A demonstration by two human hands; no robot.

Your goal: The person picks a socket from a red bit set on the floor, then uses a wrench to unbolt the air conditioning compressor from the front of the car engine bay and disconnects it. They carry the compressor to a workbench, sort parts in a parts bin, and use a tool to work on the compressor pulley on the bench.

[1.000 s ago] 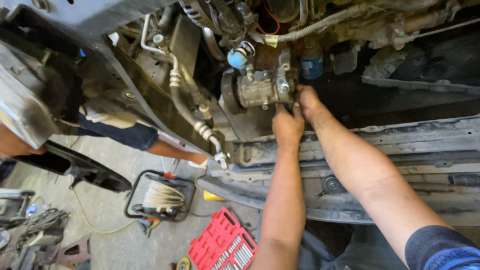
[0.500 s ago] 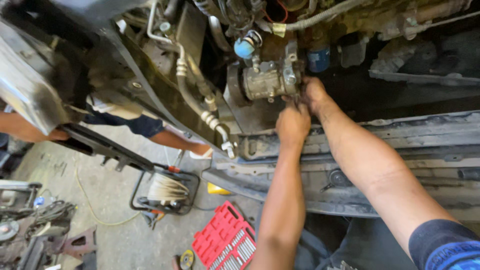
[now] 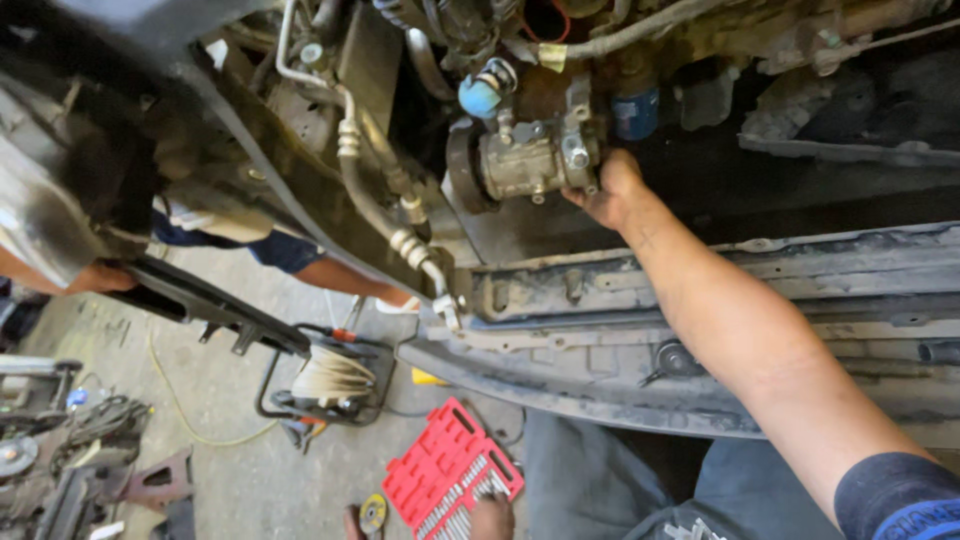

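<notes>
Right hand [image 3: 610, 190] is up in the engine bay, fingers curled against the rear end of the grimy metal compressor [image 3: 525, 160] bolted beside the blue filter [image 3: 636, 112], while the left hand [image 3: 492, 517] has dropped to the red socket tray [image 3: 450, 480] on the floor, its fingers cut off by the frame edge, so I cannot tell their state. That compressor looks heavy, rigid and greasy; I'd grip its cast body, not the pulley [image 3: 462, 170] or hoses.
</notes>
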